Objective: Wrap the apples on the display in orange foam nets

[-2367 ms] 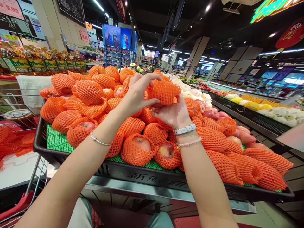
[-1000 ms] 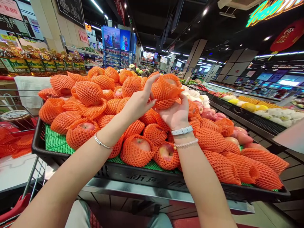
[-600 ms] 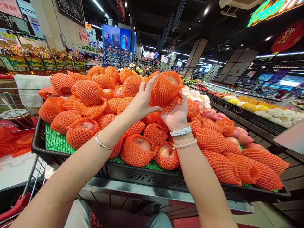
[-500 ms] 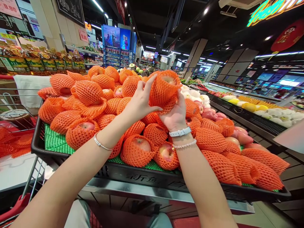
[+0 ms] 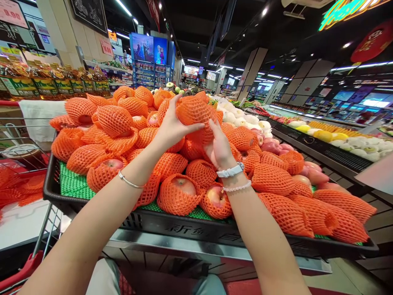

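Note:
Above the middle of the heap I hold an apple wrapped in an orange foam net [image 5: 195, 110]; the net covers nearly all of it. My left hand [image 5: 172, 125] grips its left side, thumb stretched across the front below and fingers behind. My right hand [image 5: 220, 148] closes on the net's lower right side, with the thumb and fingertips against the mesh; some fingers are hidden. Around and below both hands lie several more apples in orange nets [image 5: 179, 194], piled in a black crate [image 5: 190, 231] lined with green mesh [image 5: 72, 182].
A shopping cart [image 5: 46, 229] stands at the left, with orange nets [image 5: 21, 186] beside its wire side. Oil bottles [image 5: 46, 82] line the back left. White-netted fruit [image 5: 236, 112] lies behind the heap, and another produce counter [image 5: 322, 149] runs along the right.
The netted apple has turned in my hands and come slightly left and lower. My right hand has shifted left and down, its thumb now at the net's front right.

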### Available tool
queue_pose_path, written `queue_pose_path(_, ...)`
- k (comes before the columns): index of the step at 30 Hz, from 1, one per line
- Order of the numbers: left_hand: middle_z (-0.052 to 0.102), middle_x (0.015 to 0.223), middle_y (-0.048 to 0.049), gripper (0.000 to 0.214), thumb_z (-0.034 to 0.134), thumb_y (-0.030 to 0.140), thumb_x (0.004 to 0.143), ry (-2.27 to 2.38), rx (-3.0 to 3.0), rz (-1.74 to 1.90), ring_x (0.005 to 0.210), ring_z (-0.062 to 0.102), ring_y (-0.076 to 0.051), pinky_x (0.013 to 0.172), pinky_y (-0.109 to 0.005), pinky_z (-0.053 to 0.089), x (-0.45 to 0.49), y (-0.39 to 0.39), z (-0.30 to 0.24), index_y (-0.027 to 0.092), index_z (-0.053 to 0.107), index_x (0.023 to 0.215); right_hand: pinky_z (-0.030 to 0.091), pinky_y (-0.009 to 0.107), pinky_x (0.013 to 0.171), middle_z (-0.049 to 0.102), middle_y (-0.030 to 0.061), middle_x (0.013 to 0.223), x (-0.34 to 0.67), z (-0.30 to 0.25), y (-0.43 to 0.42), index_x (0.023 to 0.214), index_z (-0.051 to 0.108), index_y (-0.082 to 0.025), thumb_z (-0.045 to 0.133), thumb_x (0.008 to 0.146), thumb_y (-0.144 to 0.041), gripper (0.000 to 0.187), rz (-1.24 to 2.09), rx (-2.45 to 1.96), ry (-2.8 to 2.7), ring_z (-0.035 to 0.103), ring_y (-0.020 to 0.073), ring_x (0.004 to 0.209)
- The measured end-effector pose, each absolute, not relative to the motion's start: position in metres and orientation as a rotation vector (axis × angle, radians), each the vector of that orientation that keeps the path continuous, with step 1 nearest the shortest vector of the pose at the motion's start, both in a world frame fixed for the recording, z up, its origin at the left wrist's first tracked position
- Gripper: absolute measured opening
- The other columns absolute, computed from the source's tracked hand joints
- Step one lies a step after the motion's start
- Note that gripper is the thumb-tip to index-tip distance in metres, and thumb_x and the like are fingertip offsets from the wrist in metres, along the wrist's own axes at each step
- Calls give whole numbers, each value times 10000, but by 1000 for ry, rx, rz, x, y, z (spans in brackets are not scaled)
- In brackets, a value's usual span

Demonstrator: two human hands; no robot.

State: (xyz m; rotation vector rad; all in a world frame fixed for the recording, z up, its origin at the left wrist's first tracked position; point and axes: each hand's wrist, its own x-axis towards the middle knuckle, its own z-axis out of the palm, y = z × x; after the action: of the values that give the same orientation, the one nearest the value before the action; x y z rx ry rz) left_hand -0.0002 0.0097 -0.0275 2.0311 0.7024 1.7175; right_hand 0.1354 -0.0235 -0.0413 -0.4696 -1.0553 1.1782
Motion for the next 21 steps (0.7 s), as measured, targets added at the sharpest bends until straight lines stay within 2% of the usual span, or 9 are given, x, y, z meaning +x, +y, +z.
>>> queue_pose_path(4,620,1276,-126,584,740,429,733,604,1556,1554,1226,574,-304,985,-469,525,3,-2,-18,191,520,1219,484,334,1031,666,-17,1176,149,-35,-23,1000,643,-282,697,759,-257,249,762,-595,-1075,546,143,1243)
queue_pose_path(8,696,1159,-85,433,705,453,758,560,1272,1396,1126,640,-296,836,-439,609,5,-12,-15,216,598,1104,468,311,1027,606,-55,1292,146,-29,-40,1062,656,-359,719,745,-231,348,398,-514,-1109,494,144,1314)
queue_pose_path(12,707,1136,-106,402,656,488,813,453,1247,1215,1124,642,-294,884,-467,597,8,-20,-16,217,629,1109,341,379,1163,479,-58,1443,137,-34,-51,1211,590,-391,732,750,-249,503,405,-460,-1339,290,166,1470)
queue_pose_path(15,694,1167,-127,474,567,564,863,363,1258,1072,1167,617,-318,932,-520,560,13,-29,-15,236,603,1203,383,448,1135,446,-17,1453,136,-36,-51,1279,532,-377,711,780,-312,534,491,-463,-1346,179,211,1511)
queue_pose_path(18,668,1217,-153,629,385,694,887,320,1193,989,1206,589,-343,939,-549,536,17,-35,-15,235,557,1281,424,424,1100,481,-5,1417,136,-35,-49,1268,539,-375,692,795,-352,498,466,-487,-1208,256,222,1482)
queue_pose_path(21,634,1279,-157,702,224,715,904,342,1096,966,1228,578,-337,930,-533,539,21,-34,-17,238,506,1335,444,384,1073,553,-18,1319,134,-35,-49,1245,564,-396,731,740,-340,535,494,-504,-1097,407,215,1387)
